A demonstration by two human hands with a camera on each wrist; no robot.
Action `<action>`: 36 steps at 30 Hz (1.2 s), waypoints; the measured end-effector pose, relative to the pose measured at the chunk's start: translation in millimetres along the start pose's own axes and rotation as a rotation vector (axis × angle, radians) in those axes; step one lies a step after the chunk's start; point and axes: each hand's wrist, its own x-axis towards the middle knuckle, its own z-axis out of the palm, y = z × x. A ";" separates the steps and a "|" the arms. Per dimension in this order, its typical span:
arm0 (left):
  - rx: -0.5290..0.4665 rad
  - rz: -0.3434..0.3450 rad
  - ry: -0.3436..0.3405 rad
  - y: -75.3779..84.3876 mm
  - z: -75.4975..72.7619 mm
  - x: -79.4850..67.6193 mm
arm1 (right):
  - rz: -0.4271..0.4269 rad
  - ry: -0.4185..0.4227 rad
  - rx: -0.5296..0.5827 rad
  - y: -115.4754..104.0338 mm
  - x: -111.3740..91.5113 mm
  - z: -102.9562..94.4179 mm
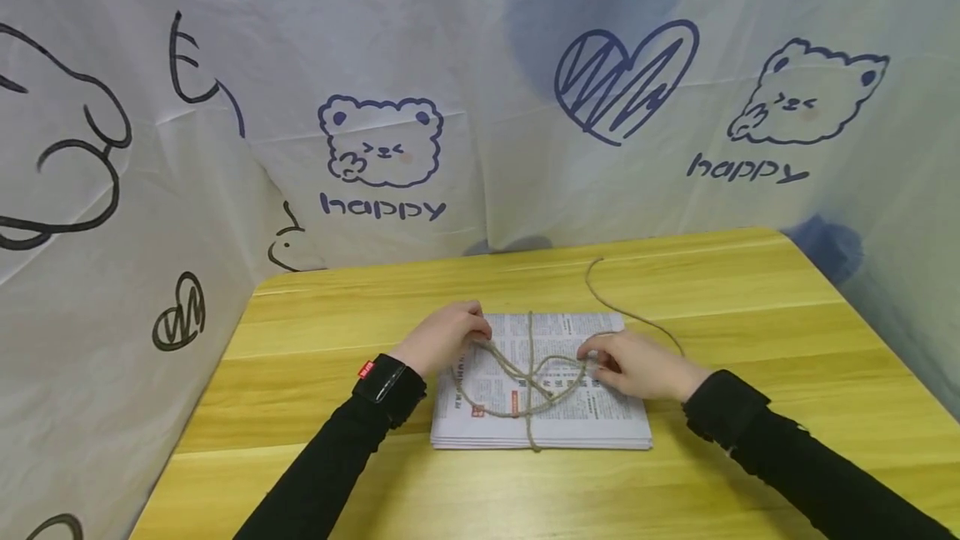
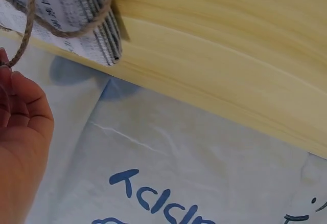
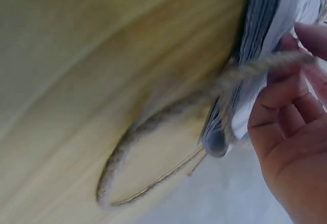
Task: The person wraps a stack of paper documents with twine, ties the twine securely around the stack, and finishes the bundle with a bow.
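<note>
A stack of folded newspapers (image 1: pixel 607 427) lies flat on the wooden table, its layered edge visible in both wrist views. Brown twine (image 1: pixel 531 336) runs over the top from back to front, and more of it crosses and loops loosely near the middle. At the stack's back left corner, my left hand (image 1: pixel 444 337) pinches one part of the twine; the left wrist view shows it between thumb and fingertips. On the right side, my right hand (image 1: pixel 647 363) pinches another part of the twine (image 3: pixel 168 112) just above the paper.
A loose tail of twine trails from the right hand's side toward the back of the yellow wooden table (image 1: pixel 360 307). White cloth (image 1: pixel 495 48) with drawn bears and hearts hangs behind the table and along its sides. Both wrists wear black bands.
</note>
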 end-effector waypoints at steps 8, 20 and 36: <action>0.031 -0.011 -0.001 -3.9 -2.8 -4.0 | -0.021 0.050 0.005 -0.7 4.1 3.9; 0.167 -0.096 0.086 -4.4 1.2 0.6 | -0.128 0.228 0.161 -4.3 9.3 -1.8; -0.181 0.028 -0.022 7.9 15.5 1.1 | 0.111 0.185 -0.029 -1.5 14.9 10.6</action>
